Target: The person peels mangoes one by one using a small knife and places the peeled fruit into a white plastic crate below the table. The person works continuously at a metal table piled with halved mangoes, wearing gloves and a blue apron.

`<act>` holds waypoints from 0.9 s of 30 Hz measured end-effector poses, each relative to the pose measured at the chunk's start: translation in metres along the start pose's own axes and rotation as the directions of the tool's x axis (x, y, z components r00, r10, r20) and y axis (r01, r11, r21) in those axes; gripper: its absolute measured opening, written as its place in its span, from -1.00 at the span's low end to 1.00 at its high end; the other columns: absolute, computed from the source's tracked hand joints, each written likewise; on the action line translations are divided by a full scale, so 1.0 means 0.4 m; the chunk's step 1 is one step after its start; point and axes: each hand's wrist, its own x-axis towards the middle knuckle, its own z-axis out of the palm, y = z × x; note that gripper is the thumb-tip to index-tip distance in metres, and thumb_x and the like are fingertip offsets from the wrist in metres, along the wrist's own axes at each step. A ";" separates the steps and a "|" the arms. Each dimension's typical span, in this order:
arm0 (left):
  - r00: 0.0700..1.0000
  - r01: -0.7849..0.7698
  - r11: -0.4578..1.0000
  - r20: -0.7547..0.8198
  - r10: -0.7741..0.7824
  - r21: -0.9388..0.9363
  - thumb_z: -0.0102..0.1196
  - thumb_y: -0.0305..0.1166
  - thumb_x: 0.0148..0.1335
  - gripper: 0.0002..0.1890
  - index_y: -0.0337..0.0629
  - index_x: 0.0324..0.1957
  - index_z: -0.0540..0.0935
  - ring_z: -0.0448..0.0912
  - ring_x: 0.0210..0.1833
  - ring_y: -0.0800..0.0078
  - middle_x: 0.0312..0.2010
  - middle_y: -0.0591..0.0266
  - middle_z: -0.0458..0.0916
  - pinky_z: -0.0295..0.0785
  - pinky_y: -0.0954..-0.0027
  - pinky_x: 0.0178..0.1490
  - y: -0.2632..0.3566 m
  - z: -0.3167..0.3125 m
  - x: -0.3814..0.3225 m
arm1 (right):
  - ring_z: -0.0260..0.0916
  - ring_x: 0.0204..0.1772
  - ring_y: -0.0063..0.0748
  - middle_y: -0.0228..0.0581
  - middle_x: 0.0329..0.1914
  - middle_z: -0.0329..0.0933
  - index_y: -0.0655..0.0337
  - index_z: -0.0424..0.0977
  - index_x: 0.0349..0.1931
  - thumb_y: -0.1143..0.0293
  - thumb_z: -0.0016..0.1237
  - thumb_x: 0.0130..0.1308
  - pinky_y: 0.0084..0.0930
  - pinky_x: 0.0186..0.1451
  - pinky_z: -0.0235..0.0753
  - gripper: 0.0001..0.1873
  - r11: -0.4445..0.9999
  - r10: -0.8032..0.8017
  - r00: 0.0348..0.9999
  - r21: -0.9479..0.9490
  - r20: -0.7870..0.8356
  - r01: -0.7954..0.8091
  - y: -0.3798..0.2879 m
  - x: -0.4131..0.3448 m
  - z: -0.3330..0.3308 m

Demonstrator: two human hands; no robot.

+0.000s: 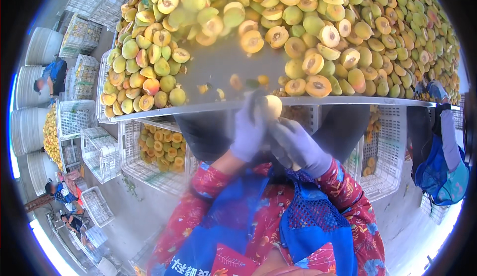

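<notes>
My left hand (251, 128), in a grey-palmed lilac work glove, holds a pale yellow piece of stone fruit (274, 106) at the metal table's front rim (208, 107). Close beside it, just below the fruit, my right hand (294, 143) wears a matching glove. Its fingers are curled around something mostly hidden, and a small pale end (296, 166), seemingly of a handle, pokes out near the wrist. Blur hides where the two hands meet. Beyond the rim lie heaped halved stone fruit (318, 85), yellow-green with some red blush, many cut side up.
Below the rim stand white plastic crates, one at left (149, 175) holding fruit halves and another at right (387, 153). A co-worker's gloved hand (436, 89) reaches over the table at far right. Crates (100, 153), stacked white tubs (29, 130) and other people occupy the left side.
</notes>
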 end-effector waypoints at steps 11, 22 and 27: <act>0.977 -0.206 0.905 0.126 0.171 0.372 0.27 -0.38 0.26 -0.35 -0.39 0.33 0.33 0.44 0.22 -0.08 0.26 -0.19 0.38 0.44 0.09 0.25 -0.173 -0.023 -0.030 | 0.23 -0.80 -0.56 -0.40 -0.67 0.35 0.21 0.39 -0.12 0.03 -0.22 0.55 -0.60 -0.75 0.27 -0.62 0.254 0.433 0.865 0.887 0.252 -0.386 0.040 0.004 0.039; 0.965 0.214 0.966 -0.122 -0.232 -0.145 -0.13 -0.28 0.49 -0.67 -0.36 0.06 0.52 0.58 -0.19 0.29 -0.21 0.04 0.60 0.50 0.21 -0.09 -0.070 -0.085 -0.048 | 0.20 -0.71 -0.58 -0.48 -0.67 0.27 0.19 0.44 -0.25 0.06 -0.13 0.52 -0.64 -0.64 0.21 -0.64 0.238 0.226 0.820 0.787 0.525 -0.570 0.107 0.066 0.064; 0.967 0.172 0.957 -0.144 -0.209 -0.233 -0.04 -0.18 0.50 -0.67 -0.27 -0.02 0.57 0.60 -0.27 0.43 -0.25 0.19 0.61 0.54 0.42 -0.22 -0.154 -0.064 -0.034 | 0.34 -0.59 -0.57 -0.42 -0.56 0.40 0.26 0.47 -0.19 0.14 -0.06 0.49 -0.62 -0.55 0.32 -0.68 0.406 0.213 0.881 0.782 0.422 -0.473 0.137 0.069 0.042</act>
